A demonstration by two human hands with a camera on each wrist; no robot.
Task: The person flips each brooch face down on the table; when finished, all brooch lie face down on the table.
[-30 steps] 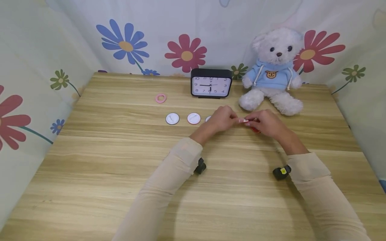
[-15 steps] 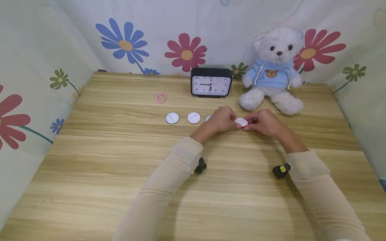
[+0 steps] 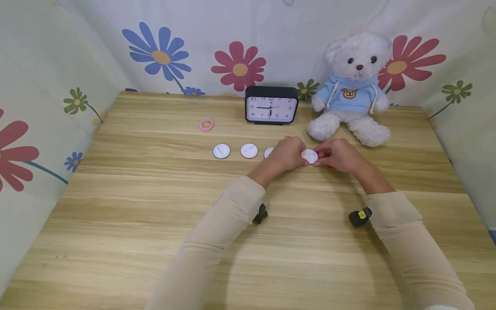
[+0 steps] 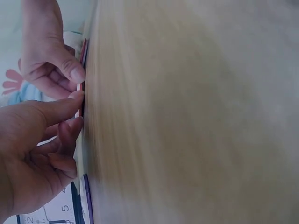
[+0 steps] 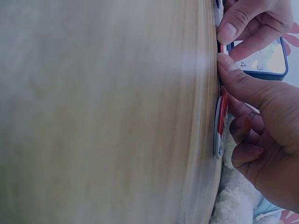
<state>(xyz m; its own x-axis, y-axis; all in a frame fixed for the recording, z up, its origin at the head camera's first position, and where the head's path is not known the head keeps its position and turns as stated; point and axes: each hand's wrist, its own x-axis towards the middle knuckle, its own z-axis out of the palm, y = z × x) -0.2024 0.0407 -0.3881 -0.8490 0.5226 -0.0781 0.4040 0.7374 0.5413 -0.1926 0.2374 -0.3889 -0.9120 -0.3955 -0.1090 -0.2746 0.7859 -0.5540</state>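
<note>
A round pin-back badge (image 3: 309, 156), white back up with a red rim, is low at the tabletop between both hands. My left hand (image 3: 288, 154) pinches its left edge with thumb and fingers. From the other side, my right hand (image 3: 338, 155) pinches the right edge. Another badge, red-faced (image 5: 223, 116), lies beneath the right hand's fingers, mostly hidden in the head view. To the left lie a dark-rimmed badge (image 3: 221, 151) and a red-rimmed badge (image 3: 249, 150), both back up with pins showing. A third badge (image 3: 268, 152) is partly covered by my left hand.
Behind the badges stands a black-framed clock (image 3: 271, 105). A white teddy bear (image 3: 354, 90) in a blue hoodie sits at the back right, close to my right hand. A pink ring (image 3: 206, 125) lies left of the clock on the wooden table (image 3: 155, 206).
The held badge has tipped from nearly edge-on to lying flatter, its white back now facing up. Both hands keep pinching it in nearly the same place.
</note>
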